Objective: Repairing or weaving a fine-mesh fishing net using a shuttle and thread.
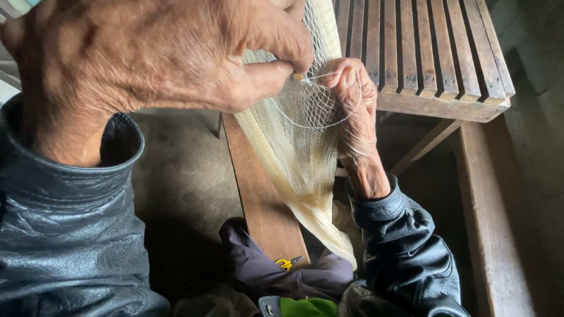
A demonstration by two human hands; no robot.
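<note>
Two hands – left hand [147,56] pinching a small netting needle [298,76], right hand [352,100] gripping one pale net [294,147] – above one wooden plank [258,199].

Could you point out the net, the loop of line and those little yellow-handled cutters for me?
net [296,158], head view, on the bunched mesh below the hands.
loop of line [317,125], head view, on its lower curve.
yellow-handled cutters [285,263], head view, on the yellow handle.
</note>
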